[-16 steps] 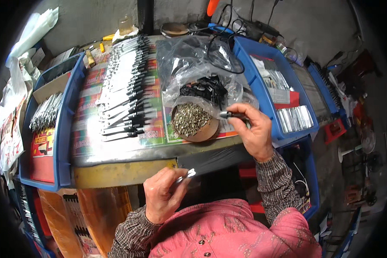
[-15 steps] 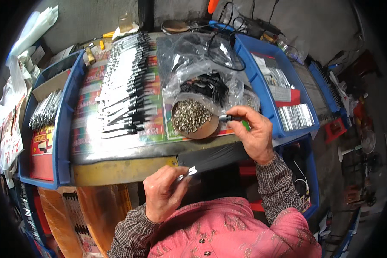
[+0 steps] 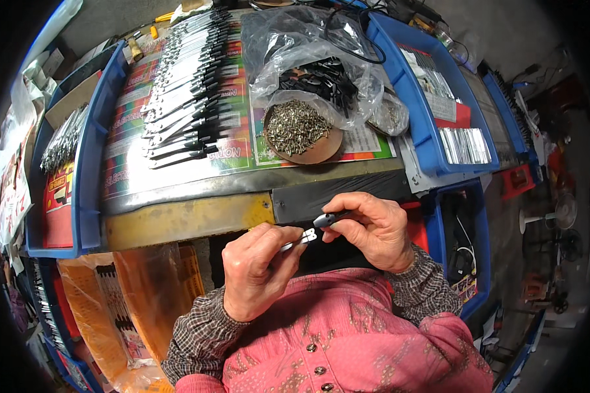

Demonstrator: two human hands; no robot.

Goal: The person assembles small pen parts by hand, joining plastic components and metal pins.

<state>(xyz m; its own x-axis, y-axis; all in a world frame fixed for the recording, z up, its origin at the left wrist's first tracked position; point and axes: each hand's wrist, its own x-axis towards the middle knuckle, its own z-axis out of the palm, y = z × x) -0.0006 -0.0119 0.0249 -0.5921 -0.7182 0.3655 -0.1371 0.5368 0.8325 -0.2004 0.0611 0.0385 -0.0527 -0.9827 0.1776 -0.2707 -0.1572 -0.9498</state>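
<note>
My left hand (image 3: 257,265) is closed around a slim silver metal strip (image 3: 303,239), whose notched, pale end sticks out past the fingertips. Between the thumb and fingers of my right hand (image 3: 377,232) is a small black plastic piece (image 3: 325,220) with a greyish tip. Strip end and black piece are very close together, just off the table's front edge; I cannot tell whether they touch. Beyond the hands, a round dish (image 3: 324,149) bears a heap of small brass-coloured metal parts (image 3: 297,128). Behind it, an opened clear plastic bag (image 3: 269,88) holds loose black pieces (image 3: 321,82).
A long row of silver strips with black ends (image 3: 189,98) lies on the table left of the dish. Blue bins with silver strips flank the table, one at left (image 3: 90,164) and one at right (image 3: 432,141). Below the table edge stands an orange crate (image 3: 157,295) lined with plastic.
My right hand has come from beside the dish down and left with the black piece, close to the strip. My left hand has shifted slightly right. The table appears higher in view.
</note>
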